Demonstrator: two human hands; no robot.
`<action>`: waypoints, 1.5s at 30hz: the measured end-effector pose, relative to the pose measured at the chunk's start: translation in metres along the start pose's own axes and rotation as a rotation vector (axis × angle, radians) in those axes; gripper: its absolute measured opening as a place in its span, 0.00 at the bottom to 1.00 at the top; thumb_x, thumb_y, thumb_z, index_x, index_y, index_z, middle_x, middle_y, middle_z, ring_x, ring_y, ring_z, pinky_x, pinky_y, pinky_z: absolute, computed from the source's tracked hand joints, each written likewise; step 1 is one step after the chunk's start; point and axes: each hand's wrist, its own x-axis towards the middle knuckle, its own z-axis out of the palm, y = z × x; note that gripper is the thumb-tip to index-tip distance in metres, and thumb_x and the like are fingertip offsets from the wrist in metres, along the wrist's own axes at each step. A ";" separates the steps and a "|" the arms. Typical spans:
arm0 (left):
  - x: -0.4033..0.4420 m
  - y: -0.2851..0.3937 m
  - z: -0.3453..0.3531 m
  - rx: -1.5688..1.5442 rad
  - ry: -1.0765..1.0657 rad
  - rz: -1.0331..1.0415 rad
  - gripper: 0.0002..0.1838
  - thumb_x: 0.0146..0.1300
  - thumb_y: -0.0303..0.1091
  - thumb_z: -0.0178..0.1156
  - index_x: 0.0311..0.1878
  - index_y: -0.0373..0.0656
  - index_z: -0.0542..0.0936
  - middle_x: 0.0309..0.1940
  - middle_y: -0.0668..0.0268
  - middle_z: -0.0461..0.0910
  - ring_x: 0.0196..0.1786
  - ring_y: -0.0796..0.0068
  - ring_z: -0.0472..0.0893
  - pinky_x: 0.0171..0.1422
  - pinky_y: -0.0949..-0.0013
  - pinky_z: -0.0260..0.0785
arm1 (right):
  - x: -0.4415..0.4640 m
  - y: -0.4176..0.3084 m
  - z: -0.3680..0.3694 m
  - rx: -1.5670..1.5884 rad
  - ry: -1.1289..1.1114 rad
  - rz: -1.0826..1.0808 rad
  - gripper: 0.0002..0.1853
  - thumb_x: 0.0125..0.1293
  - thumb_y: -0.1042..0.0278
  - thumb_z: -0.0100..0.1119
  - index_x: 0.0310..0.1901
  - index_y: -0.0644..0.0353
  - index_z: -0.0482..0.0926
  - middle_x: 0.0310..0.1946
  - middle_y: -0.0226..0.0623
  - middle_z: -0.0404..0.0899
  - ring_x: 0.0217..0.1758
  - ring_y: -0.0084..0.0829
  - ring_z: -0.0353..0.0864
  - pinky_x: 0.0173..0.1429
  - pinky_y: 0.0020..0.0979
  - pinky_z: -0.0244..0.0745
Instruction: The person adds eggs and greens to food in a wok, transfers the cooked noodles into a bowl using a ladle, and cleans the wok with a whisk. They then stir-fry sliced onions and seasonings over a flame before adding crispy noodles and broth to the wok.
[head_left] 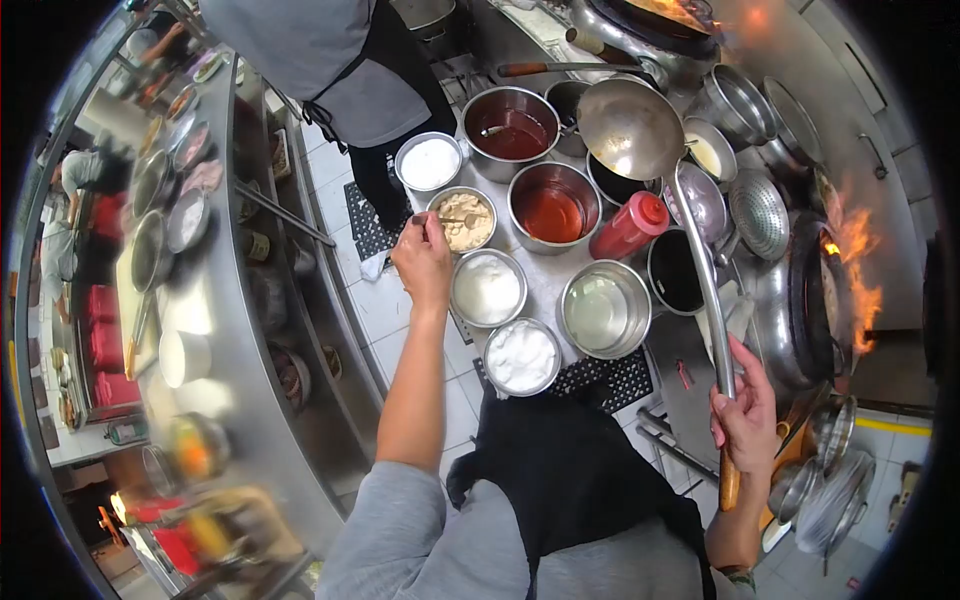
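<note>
My right hand is wrapped round the long handle of a wok ladle, near its wooden grip. The ladle's broad round bowl hangs over the pots at the back. My left hand is pinched at the rim of a small metal bowl of pale beige paste, fingers on a spoon that lies in it. Close by stand a bowl of white powder, two bowls of white contents, a pot of red sauce and a pot of clear liquid.
Flames rise beside a wok at the right and at another wok at the top. A red squeeze bottle stands among the pots. A co-worker in a grey shirt stands ahead. Along the left runs a steel counter with plates.
</note>
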 end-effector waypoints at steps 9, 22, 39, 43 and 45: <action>-0.001 0.007 0.005 -0.019 -0.035 0.015 0.11 0.70 0.32 0.57 0.37 0.33 0.84 0.30 0.49 0.84 0.32 0.52 0.85 0.38 0.57 0.75 | 0.001 0.002 0.009 0.033 -0.040 0.035 0.38 0.63 0.84 0.53 0.76 0.61 0.59 0.31 0.31 0.72 0.18 0.13 0.64 0.19 0.15 0.61; 0.001 -0.032 0.005 -0.360 0.016 -0.392 0.14 0.72 0.34 0.58 0.38 0.30 0.83 0.25 0.59 0.86 0.27 0.75 0.85 0.33 0.72 0.76 | -0.009 -0.019 0.013 0.087 -0.100 0.197 0.37 0.62 0.84 0.55 0.74 0.61 0.61 0.29 0.31 0.73 0.16 0.14 0.65 0.19 0.16 0.61; -0.014 0.016 -0.010 -0.046 0.097 -0.044 0.13 0.71 0.35 0.60 0.39 0.34 0.86 0.27 0.58 0.87 0.29 0.74 0.85 0.36 0.68 0.75 | -0.007 -0.011 0.014 0.323 -0.289 0.435 0.33 0.64 0.82 0.54 0.72 0.60 0.63 0.29 0.36 0.76 0.14 0.17 0.68 0.15 0.21 0.61; -0.009 -0.005 0.014 -0.062 0.094 -0.032 0.12 0.70 0.34 0.60 0.37 0.34 0.85 0.26 0.54 0.85 0.27 0.62 0.85 0.35 0.62 0.75 | -0.010 -0.010 0.016 0.253 -0.240 0.388 0.33 0.64 0.81 0.55 0.72 0.60 0.61 0.30 0.35 0.75 0.14 0.17 0.68 0.16 0.20 0.63; -0.007 0.000 0.013 -0.079 0.085 -0.056 0.12 0.69 0.34 0.60 0.36 0.34 0.85 0.24 0.52 0.84 0.27 0.57 0.85 0.34 0.59 0.75 | -0.011 -0.009 0.014 0.246 -0.224 0.375 0.34 0.65 0.81 0.55 0.73 0.60 0.61 0.30 0.35 0.75 0.15 0.17 0.68 0.16 0.20 0.63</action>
